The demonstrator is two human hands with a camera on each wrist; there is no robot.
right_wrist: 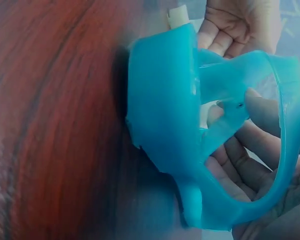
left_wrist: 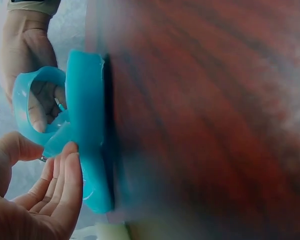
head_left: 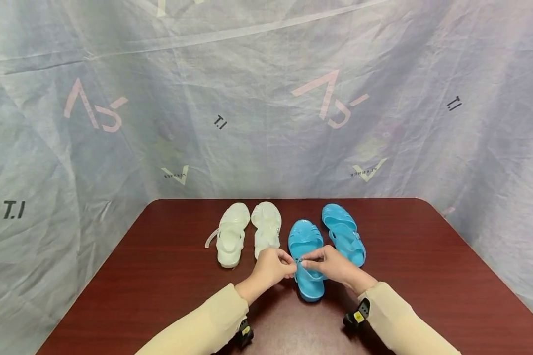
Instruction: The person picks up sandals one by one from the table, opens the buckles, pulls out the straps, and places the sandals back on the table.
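A blue sandal [head_left: 311, 292] stands sole down on the table, toe pointing away. My left hand [head_left: 272, 267] pinches the strap at its left side, where a small metal buckle [left_wrist: 43, 159] shows between thumb and fingertips in the left wrist view. From the other side my right hand [head_left: 330, 264] pinches the ankle strap [right_wrist: 287, 100] close to the left fingertips. That strap arches over the heel in a loop, with right-hand fingers reaching through it. The fingers partly hide the fastening, so whether the strap sits in the buckle is unclear.
A second blue sandal [head_left: 337, 217] lies behind and to the right. On the left are two white sandals, one with its strap sticking out [head_left: 231, 241] and another [head_left: 266, 217] partly behind my left hand. A printed grey sheet [head_left: 266, 98] hangs behind the dark red table [head_left: 169, 276].
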